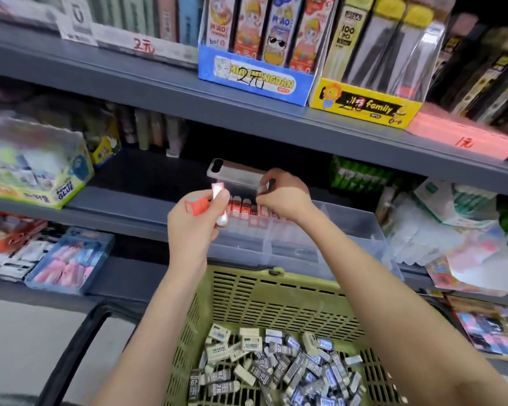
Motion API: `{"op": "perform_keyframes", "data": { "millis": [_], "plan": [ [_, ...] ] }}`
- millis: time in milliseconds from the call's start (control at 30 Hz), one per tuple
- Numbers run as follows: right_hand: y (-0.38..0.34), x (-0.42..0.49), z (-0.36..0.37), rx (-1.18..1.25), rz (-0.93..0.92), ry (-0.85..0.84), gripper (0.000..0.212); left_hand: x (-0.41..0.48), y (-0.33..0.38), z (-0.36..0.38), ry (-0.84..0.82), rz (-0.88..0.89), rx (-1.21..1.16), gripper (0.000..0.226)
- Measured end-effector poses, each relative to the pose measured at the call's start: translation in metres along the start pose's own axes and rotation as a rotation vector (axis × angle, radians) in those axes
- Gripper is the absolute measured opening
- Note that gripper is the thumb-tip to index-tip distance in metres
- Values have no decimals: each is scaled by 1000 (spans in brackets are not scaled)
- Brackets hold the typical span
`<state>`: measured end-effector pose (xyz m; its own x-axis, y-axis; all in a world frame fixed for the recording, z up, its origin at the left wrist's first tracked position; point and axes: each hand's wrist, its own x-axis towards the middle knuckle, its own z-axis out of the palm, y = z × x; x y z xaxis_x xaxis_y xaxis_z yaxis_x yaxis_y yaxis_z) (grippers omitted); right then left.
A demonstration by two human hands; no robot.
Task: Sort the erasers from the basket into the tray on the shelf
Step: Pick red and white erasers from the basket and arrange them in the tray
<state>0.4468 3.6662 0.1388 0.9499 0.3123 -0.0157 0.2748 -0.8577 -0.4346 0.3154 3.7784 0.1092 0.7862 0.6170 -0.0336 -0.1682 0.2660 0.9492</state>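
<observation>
Holding a small supply of red erasers (198,205), the left hand (198,227) is just in front of the tray (349,227), with its fingers and thumb curled round them. I think it holds them so close so that the other hand has only a short way to the next one.

The right hand (288,197) is over the back part of the tray and pinches a single eraser (262,189) between the thumb and the fingertips. Below it a row of red erasers (245,207) stands upright in the tray, side by side and touching. The pinch from above seems chosen to slip the new piece into the row without pushing the neighbours over. Whether it already touches the row I cannot tell, because the hand hides that place.

The tray is of clear plastic with dividers and lies on the grey shelf (123,205), its front edge just above the green basket (276,300). The basket sits under both arms, near the tray, which makes the path between them short. Many grey and white erasers (276,373) lie loose in its bottom, so in my judgement a large part of the sorting is not yet done.
</observation>
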Motion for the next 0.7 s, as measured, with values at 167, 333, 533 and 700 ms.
{"op": "perform_keyframes", "data": {
  "millis": [167,333,533,700],
  "plan": [
    [-6,12,6,-598,-89,-73,28,1,-1,-4,-24,-3,-50,6],
    [-2,8,0,-714,-116,-110,39,0,0,-6,-48,1,-26,6],
    [-17,-39,-13,663,-210,-248,19,1,-1,-6,-90,43,48,8],
    [-26,-51,-19,723,-244,-357,6,-2,-1,-5,-138,75,88,10]
  ]
}}
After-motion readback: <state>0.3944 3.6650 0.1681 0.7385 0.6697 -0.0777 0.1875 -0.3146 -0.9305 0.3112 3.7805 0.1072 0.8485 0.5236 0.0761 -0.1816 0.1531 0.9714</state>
